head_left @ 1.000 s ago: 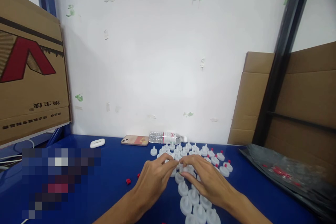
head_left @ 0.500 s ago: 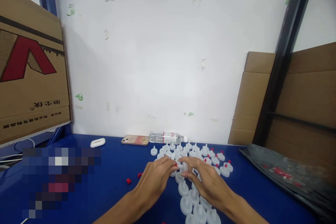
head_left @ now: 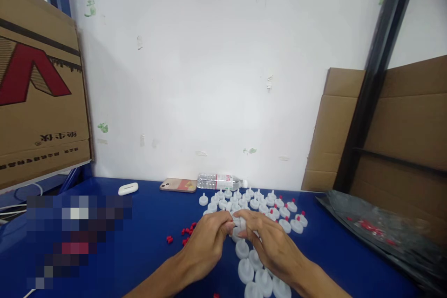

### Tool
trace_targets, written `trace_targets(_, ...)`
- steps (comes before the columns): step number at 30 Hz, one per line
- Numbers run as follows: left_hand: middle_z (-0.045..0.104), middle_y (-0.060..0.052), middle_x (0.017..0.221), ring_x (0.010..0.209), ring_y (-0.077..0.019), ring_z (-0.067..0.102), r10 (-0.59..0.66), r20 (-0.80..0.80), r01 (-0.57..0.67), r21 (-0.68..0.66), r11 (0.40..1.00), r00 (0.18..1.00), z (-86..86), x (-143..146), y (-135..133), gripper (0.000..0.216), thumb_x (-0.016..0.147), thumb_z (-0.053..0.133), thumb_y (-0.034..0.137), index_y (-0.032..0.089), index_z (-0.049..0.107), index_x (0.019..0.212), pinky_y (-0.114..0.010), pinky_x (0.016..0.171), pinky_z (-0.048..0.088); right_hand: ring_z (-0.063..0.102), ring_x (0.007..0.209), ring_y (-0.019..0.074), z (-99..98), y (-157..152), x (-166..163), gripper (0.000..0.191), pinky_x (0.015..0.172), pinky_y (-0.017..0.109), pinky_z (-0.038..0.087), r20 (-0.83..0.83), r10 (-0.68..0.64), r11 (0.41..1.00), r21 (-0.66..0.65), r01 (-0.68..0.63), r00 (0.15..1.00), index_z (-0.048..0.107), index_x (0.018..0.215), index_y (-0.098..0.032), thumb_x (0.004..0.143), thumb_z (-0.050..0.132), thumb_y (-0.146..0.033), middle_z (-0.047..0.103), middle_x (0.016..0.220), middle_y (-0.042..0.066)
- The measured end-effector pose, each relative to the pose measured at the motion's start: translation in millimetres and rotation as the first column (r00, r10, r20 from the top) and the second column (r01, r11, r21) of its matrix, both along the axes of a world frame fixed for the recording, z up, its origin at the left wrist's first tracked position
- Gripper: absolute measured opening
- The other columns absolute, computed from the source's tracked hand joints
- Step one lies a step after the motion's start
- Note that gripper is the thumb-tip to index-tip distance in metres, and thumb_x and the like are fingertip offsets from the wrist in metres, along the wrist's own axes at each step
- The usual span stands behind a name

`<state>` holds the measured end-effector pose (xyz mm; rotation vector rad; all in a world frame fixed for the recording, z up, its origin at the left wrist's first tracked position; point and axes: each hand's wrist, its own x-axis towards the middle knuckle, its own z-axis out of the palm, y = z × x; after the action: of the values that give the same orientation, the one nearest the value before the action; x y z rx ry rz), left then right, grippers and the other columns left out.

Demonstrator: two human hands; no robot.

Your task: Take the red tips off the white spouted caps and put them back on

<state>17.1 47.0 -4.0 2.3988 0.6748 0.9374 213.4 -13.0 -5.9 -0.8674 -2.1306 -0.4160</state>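
Over the blue table, my two hands meet. My left hand (head_left: 208,237) is closed in a pinch on a small red cap, mostly hidden by the fingertips. Between the thumb and fingers of my right hand (head_left: 270,237) is a translucent white nozzle cap (head_left: 240,223), tilted so its spout faces the left hand. The red cap is at the spout's tip; how far it is on cannot be seen. Many more white nozzle caps (head_left: 246,271) stand around and below the hands. Several at the right carry red tips (head_left: 292,205). Loose red caps (head_left: 169,239) lie left of my left hand.
A water bottle (head_left: 220,181) and a phone (head_left: 178,185) lie by the wall, with a white case (head_left: 128,189) farther left. A grey plastic bag (head_left: 391,228) holding red pieces is at the right. Cardboard boxes (head_left: 42,102) flank the table (head_left: 146,223).
My hands have drawn closer together, bringing the red cap against the white nozzle cap's spout. More loose red caps show beside my left hand. The view has shifted slightly.
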Motion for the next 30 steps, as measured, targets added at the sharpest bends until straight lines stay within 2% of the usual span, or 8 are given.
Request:
trace_targets(4,0.057,0.003,0.068,0.061,-0.0132,0.05,0.014,-0.034,-0.015,-0.033,0.999,0.999,8.2,-2.3,5.0,0.034,0.104,0.037,0.033,0.02,0.057,0.081,-0.024,0.061,0.035,0.066,0.109,0.0215,10.0,2.4,0.0,0.022,0.089,0.037,0.057,0.072,-0.037,0.998,-0.054,0.041,0.997,0.052,0.11,-0.023,0.097,0.046,-0.007,0.068,0.118,0.009)
trace_targets(8,0.067,0.002,0.077,0.066,-0.0148,0.057,0.102,-0.111,-0.092,0.09,0.992,0.989,11.0,-6.3,11.1,0.029,0.102,0.042,0.033,0.022,0.068,0.093,-0.025,0.065,0.036,0.063,0.11,0.0233,12.9,8.4,11.1,0.053,0.089,0.041,0.053,0.238,-0.185,0.968,-0.12,0.218,0.953,0.058,0.114,-0.024,0.08,0.037,0.01,0.062,0.127,0.009)
trace_targets(10,0.069,0.001,0.079,0.067,-0.0151,0.058,0.111,-0.172,-0.092,0.112,0.989,0.979,13.6,-8.1,11.8,0.025,0.099,0.048,0.029,0.022,0.07,0.091,-0.025,0.065,0.036,0.062,0.106,0.023,12.1,12.2,20.4,0.058,0.087,0.04,0.053,0.24,-0.236,0.944,-0.172,0.28,0.942,0.059,0.115,-0.025,0.077,0.036,0.011,0.062,0.125,0.009)
trace_targets(14,0.073,0.0,0.081,0.072,-0.0152,0.058,-0.023,-0.268,0.019,-0.015,1.0,0.963,24.6,-11.1,7.8,0.018,0.091,0.06,0.026,0.022,0.076,0.085,-0.024,0.067,0.038,0.065,0.094,0.0207,8.7,21.3,41.6,0.042,0.079,0.036,0.054,0.111,-0.335,0.888,-0.294,0.353,0.936,0.06,0.123,-0.025,0.094,0.036,-0.005,0.063,0.119,0.008)
trace_targets(16,0.073,0.0,0.08,0.071,-0.0144,0.056,-0.109,-0.282,0.074,-0.133,0.988,0.953,30.4,-12.8,5.2,0.013,0.086,0.067,0.027,0.021,0.078,0.084,-0.023,0.064,0.038,0.066,0.096,0.0212,5.9,25.9,49.8,0.036,0.083,0.038,0.053,0.048,-0.377,0.872,-0.318,0.372,0.925,0.06,0.126,-0.025,0.101,0.036,-0.016,0.064,0.121,0.008)
trace_targets(21,0.071,0.002,0.074,0.063,-0.0116,0.05,-0.362,-0.242,0.244,-0.409,0.879,0.9,34.7,-17.4,2.5,0.022,0.073,0.082,0.04,0.022,0.08,0.084,-0.022,0.055,0.033,0.061,0.118,0.0264,-0.8,31.3,56.2,0.035,0.102,0.044,0.046,0.019,-0.438,0.857,-0.292,0.424,0.899,0.065,0.124,-0.021,0.104,0.038,-0.03,0.067,0.127,0.009)
trace_targets(25,0.069,0.004,0.068,0.056,-0.0105,0.049,-0.508,-0.268,0.305,-0.546,0.78,0.818,25.5,-17.5,3.1,0.035,0.061,0.088,0.048,0.023,0.08,0.084,-0.021,0.05,0.033,0.067,0.107,0.0257,1.2,29.3,52.2,0.039,0.094,0.04,0.047,0.076,-0.43,0.855,-0.286,0.433,0.9,0.07,0.106,-0.021,0.106,0.033,-0.033,0.074,0.111,0.007)
trace_targets(30,0.066,0.005,0.066,0.05,-0.01,0.05,-0.545,-0.339,0.314,-0.542,0.779,0.767,13.6,-14.0,2.3,0.034,0.056,0.091,0.042,0.024,0.081,0.083,-0.021,0.046,0.034,0.068,0.077,0.0222,3.7,28.4,50.2,0.051,0.078,0.034,0.045,0.169,-0.411,0.83,-0.337,0.444,0.896,0.064,0.077,-0.02,0.107,0.025,-0.034,0.071,0.076,0.004)
